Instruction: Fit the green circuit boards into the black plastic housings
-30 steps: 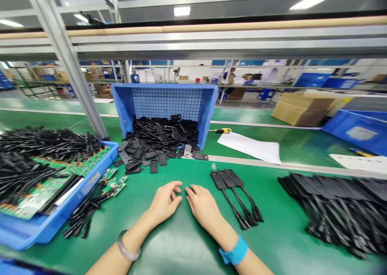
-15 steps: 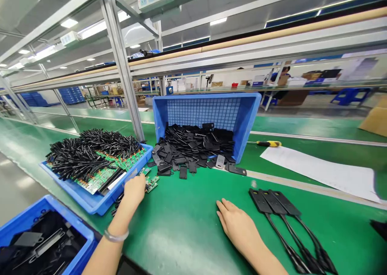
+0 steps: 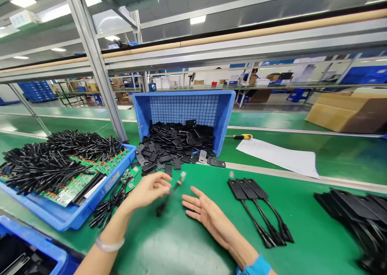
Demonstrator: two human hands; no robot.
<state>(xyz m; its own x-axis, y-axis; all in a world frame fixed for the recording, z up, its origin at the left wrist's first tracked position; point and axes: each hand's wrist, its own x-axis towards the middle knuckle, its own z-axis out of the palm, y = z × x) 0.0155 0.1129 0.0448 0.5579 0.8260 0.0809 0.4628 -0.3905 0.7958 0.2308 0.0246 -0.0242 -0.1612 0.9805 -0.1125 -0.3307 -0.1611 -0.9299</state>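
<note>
Cabled circuit board: a single blurred piece [image 3: 179, 182] slants between the two hands, pale end farther from the person, dark plug end nearer.
Left hand: half curled [image 3: 151, 190], fingers bent toward the thumb, tips right beside the cabled circuit board; whether they pinch it or merely border it, one cannot tell.
Right hand: spread open [image 3: 208, 214], fingers extended toward the piece, palm turned partly inward, grasping nothing; it stands apart from the left.
Worktop: green [image 3: 169, 247], beneath both hands.
Loose bundle: more boards with black cables [image 3: 111, 204], lying left of the left hand, beside the blue tray [image 3: 72, 220], which carries a heap of similar cables and boards.
Three cased units: side by side [image 3: 249, 189], just right of the right hand, cables pointing toward the person.
Blue crate: tipped on its side [image 3: 184, 106], black casings [image 3: 178, 142] spilling from its mouth.
Farther right: a yellow-and-black screwdriver [image 3: 243, 137], white paper [image 3: 278, 158], and a stack of black units [image 3: 347, 200].
</note>
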